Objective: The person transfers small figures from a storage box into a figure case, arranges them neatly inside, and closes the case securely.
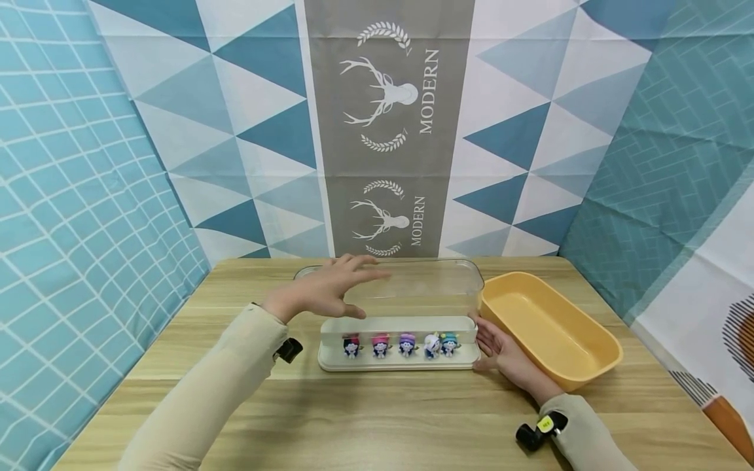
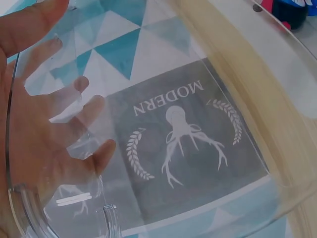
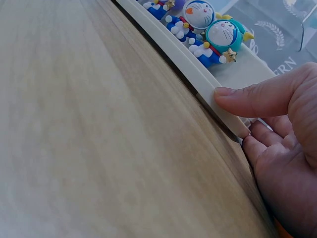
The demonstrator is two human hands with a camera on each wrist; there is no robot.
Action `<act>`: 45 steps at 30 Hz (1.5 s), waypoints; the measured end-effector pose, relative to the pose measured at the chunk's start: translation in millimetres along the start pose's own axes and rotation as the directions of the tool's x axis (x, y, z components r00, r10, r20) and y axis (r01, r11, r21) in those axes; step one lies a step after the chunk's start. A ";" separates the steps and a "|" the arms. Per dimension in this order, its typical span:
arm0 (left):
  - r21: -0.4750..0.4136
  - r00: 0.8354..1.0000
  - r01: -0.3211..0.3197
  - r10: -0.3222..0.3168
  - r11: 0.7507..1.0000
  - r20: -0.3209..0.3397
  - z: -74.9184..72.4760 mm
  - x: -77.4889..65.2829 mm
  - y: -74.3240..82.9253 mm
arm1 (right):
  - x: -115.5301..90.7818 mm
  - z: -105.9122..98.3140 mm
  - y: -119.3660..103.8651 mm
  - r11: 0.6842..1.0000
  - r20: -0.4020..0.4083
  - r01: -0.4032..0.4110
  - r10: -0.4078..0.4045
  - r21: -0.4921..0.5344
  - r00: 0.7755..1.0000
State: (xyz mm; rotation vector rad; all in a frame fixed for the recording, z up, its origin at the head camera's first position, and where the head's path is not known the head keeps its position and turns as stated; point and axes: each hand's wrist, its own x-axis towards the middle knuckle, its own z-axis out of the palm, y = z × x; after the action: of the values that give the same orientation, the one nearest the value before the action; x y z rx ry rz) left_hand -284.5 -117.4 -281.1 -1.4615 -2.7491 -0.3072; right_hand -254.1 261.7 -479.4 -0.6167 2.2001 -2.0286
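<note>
A long white display base (image 1: 400, 363) lies on the table with several small cat figurines (image 1: 406, 345) in coloured hats standing in a row on it. My right hand (image 1: 501, 350) pinches the base's right end; in the right wrist view the thumb (image 3: 252, 101) lies on its rim and the fingers curl at its edge. Above and behind the base is a clear plastic cover (image 1: 412, 278), raised and tilted. My left hand (image 1: 324, 288) holds this cover near its left end. In the left wrist view, the fingers (image 2: 74, 119) show through the clear plastic.
A yellow plastic basin (image 1: 554, 327) stands to the right, close to my right hand. The wood-grain table (image 1: 365, 418) ends at a wall of patterned cloth (image 1: 389, 131). Tiled blue cloth (image 1: 76, 196) hangs on the left.
</note>
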 end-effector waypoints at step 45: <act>-0.100 0.990 0.083 -0.070 0.991 0.124 51.5 25.5 -1.8 | -1.8 -0.3 3.3 0.999 -0.033 -0.008 0.009 0.044 0.999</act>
State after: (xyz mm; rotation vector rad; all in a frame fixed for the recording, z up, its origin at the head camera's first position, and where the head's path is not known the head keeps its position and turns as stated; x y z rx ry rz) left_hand -296.2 -88.3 -329.2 -1.4446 -2.9323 -0.3840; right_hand -253.3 262.7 -483.0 -0.5719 2.1660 -2.0920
